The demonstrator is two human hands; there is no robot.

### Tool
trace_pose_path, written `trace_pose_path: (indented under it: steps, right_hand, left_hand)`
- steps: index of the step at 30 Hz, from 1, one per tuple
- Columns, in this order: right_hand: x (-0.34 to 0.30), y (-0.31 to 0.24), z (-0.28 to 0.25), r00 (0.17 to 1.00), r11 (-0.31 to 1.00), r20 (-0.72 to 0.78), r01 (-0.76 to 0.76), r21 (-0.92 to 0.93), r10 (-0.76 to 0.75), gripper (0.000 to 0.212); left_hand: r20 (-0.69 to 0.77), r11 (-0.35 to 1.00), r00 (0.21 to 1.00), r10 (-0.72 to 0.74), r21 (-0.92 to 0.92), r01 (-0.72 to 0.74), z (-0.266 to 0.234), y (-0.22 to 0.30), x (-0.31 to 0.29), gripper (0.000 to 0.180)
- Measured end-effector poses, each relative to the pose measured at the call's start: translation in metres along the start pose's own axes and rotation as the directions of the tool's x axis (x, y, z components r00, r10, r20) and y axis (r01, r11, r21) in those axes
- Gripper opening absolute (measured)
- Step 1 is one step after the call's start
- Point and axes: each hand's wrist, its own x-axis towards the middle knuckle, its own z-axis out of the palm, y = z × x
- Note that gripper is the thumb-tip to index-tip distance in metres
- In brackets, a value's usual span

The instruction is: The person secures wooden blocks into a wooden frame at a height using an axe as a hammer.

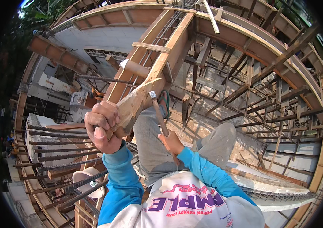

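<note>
Timber formwork (pixel 174 41) and a maze of wooden props (pixel 241 91) surround us on this building site, with sunlit floor (pixel 207 89) well below. Ribbed steel bars (pixel 62 147) jut in on the left, a pale bucket (pixel 85 178) among them; a stub of pipe (pixel 135 68) crosses the formwork channel ahead.

We have a rough, split-edged timber piece (pixel 133 104) in front of the body, slanting up and away; its far end overlaps the formwork side — resting or fastened, we can't tell. Left hand (pixel 102 127) holds its near end, fingers curled and pressed together round the wood, thumb against it. Right hand (pixel 172 143) wraps a hammer (pixel 160 119) by the lower handle, fingers bunched; some are hidden, so we can't tell the exact grip. Hammer head points away from the body, just beside the timber; contact unclear.

Step, as we judge it: steadying the timber with the hammer ready. We can't make out a nail. A strike would call for a firm left grip, fingers well away from the hammer head, and balance minded — there's a drop beside the knees.

Writing: big purple and pink lettering on the white shirt (pixel 203 212), upside down to us, not transcribed. Nothing readable on hammer or timber.
</note>
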Motion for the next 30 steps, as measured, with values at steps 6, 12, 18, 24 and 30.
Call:
trace_pose_path:
  steps: [6,12,18,24,30]
  right_hand:
    - [-0.047,0.046,-0.028,0.941,0.884,0.092,-0.338,0.323,0.327,0.024]
    - [-0.065,-0.085,-0.036,0.864,0.867,0.101,0.478,0.141,-0.493,0.022]
    - [-0.024,-0.021,-0.006,0.869,0.881,-0.153,0.472,-0.038,-0.472,0.021]
    - [-0.035,-0.043,-0.011,0.991,0.979,0.118,0.079,-0.190,-0.057,0.032]
    - [-0.051,-0.103,-0.002,0.621,0.626,-0.080,0.778,-0.059,-0.779,0.021]
  left_hand:
    - [0.057,1.000,0.998,0.011,-0.004,-0.011,-0.008,0.009,-0.012,0.026]
    - [0.095,1.000,0.995,0.023,0.010,-0.024,-0.003,0.011,-0.014,0.029]
    - [0.135,0.999,0.991,0.020,0.027,-0.024,0.004,0.007,-0.014,0.031]
    - [0.098,0.999,0.995,0.024,0.026,-0.027,-0.012,0.016,-0.024,0.028]
    - [-0.002,0.997,0.999,0.055,0.054,-0.054,-0.001,0.009,-0.009,0.026]
